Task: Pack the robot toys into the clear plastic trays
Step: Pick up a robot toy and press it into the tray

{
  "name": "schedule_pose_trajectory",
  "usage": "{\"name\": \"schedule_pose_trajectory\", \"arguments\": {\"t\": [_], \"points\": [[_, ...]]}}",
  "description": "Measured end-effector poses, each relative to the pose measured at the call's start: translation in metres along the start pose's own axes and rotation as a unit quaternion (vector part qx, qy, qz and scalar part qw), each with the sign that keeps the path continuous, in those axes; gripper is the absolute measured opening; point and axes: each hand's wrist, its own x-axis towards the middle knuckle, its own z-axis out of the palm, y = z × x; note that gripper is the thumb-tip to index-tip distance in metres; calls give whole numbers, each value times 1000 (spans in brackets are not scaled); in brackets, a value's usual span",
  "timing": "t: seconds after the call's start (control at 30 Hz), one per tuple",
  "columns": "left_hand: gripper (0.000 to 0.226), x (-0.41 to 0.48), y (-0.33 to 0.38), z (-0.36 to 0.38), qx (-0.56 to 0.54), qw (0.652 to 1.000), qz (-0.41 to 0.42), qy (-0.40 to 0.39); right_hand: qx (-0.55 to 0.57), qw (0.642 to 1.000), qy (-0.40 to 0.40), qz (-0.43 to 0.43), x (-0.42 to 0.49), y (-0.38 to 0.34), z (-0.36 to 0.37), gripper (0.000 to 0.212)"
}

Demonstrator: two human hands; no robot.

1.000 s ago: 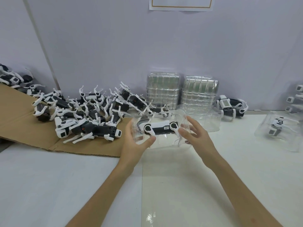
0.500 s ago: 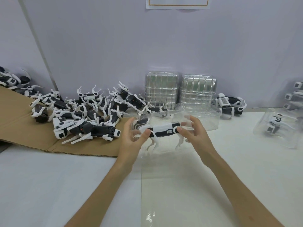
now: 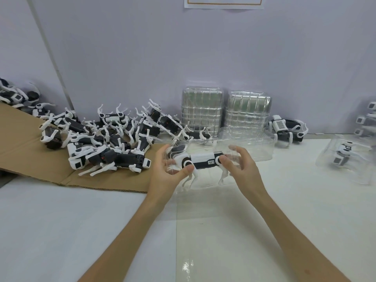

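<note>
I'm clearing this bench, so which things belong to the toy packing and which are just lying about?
In the job: left hand, right hand, held robot toy, its clear tray, toy pile, tray stacks.
Lying about: cardboard sheet, wall notice.

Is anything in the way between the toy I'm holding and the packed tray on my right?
Nothing visible. Left hand and right hand hold the robot toy in its tray; only bare table lies between it and the packed tray. An empty tray sits farther back.

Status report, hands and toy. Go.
Grip: left hand and right hand on clear tray. Inside it, robot toy. Nothing in the way; toy pile off left.
</note>
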Motion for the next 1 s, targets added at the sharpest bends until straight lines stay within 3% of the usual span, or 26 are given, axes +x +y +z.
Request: {"name": "schedule_pose_trajectory", "arguments": {"t": [0.07,0.17,0.23,0.33,0.43,0.5,0.63,0.77,1.0], "points": [[84,-1,0,3,17,1000,20,13,-29,1000,12,-1,-2,1,3,69],[84,-2,-3,4,47,998,26,46,-114,983,66,-127,-6,0,4,48],[89,-2,-6,3,58,996,15,72,-160,962,56,-216,-9,-4,5,40],[90,-1,-7,2,80,991,4,109,-260,926,2,-274,-14,-8,11,39],[88,-3,-6,2,108,985,-4,132,-371,889,-109,-247,-19,-8,20,42],[87,-5,-7,4,119,984,11,136,-417,866,-141,-239,-21,-5,24,45],[90,-8,-4,8,135,982,45,122,-457,845,-134,-245,-25,-3,29,50],[92,-10,-6,8,152,983,66,80,-499,814,-140,-261,-28,0,33,41],[98,-9,-3,9,169,975,84,115,-482,827,-115,-265,-31,-5,35,34]]}}
